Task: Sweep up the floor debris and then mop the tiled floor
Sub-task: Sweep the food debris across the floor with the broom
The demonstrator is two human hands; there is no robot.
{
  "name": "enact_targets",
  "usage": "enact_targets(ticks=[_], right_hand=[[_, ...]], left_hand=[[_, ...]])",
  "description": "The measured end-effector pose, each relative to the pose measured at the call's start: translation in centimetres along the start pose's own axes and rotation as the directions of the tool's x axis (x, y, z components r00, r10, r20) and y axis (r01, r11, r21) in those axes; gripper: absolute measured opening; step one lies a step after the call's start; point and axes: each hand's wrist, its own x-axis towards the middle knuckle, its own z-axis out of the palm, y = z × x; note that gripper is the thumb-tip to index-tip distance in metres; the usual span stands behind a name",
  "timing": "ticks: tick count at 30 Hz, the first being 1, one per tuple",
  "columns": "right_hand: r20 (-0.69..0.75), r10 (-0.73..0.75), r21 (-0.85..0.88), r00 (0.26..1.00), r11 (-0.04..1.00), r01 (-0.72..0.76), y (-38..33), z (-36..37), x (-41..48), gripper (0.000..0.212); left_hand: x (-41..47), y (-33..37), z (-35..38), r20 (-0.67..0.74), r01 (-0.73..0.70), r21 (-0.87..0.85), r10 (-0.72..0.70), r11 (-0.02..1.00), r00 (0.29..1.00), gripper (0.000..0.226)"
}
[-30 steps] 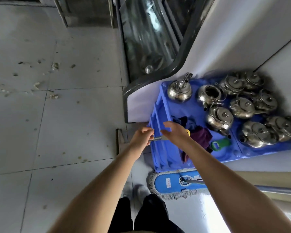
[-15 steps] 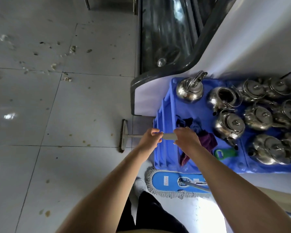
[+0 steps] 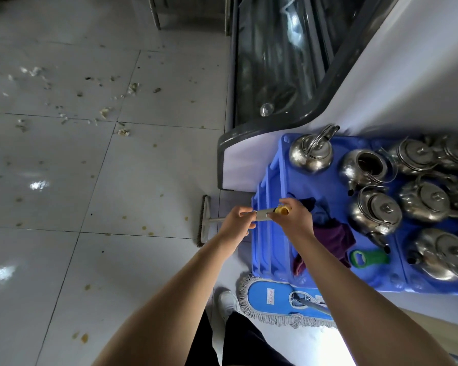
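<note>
Broom of pale metal shaft, yellow end cap and flat white brush head is held by both hands: the left hand curls round the shaft, and the right hand grips the capped end just beside it. Its head rests on the grey tiled floor, by the left edge of a blue plastic crate. A blue fringed flat mop lies at the crate's near edge. Pale crumbs of debris lie scattered toward the floor's far left.

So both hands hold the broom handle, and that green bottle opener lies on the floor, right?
Not quite: the left hand and right hand do hold the broom handle, but the green bottle opener lies on the blue crate, as the head view shows.
</note>
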Motion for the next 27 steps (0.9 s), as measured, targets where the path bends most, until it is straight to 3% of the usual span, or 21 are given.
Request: enact_targets(ticks=[3,5,11,16,23,27], right_hand=[[0.078,0.029,0.141,0.997,0.989,-0.040,-1.2,0.9,0.0,0.039],[0.124,0.017,0.148,0.992,0.988,-0.036,-1.9,1.5,-0.2,0.042],[0.157,-0.115,-0.122,0.981,0.983,0.135,-4.4,2.2,0.0,0.039],[0.107,-0.189,-0.121,0.976,0.972,0.201,-6.6,2.1,0.1,0.031],[0.062,-0.328,-0.219,0.943,0.917,0.334,-11.6,1.8,-0.7,0.043],[0.046,-0.421,-0.210,0.906,0.883,0.420,-14.3,1.1,-1.9,0.044]], left_hand=[[0.2,0.4,-1.2,-0.032,-0.007,-0.043,0.006,0.999,0.999,0.027],[0.2,0.3,-2.0,-0.054,-0.002,-0.073,-0.002,0.997,0.999,0.022],[0.1,-0.4,-3.7,-0.105,0.009,-0.122,-0.022,0.993,0.994,0.017],[-0.5,-1.0,-4.7,-0.108,0.039,-0.169,-0.058,0.985,0.992,0.014],[-0.9,-0.7,-6.2,-0.131,0.047,-0.269,-0.085,0.962,0.988,0.019],[-1.6,-0.4,-7.0,-0.107,0.135,-0.428,-0.198,0.894,0.974,0.019]])
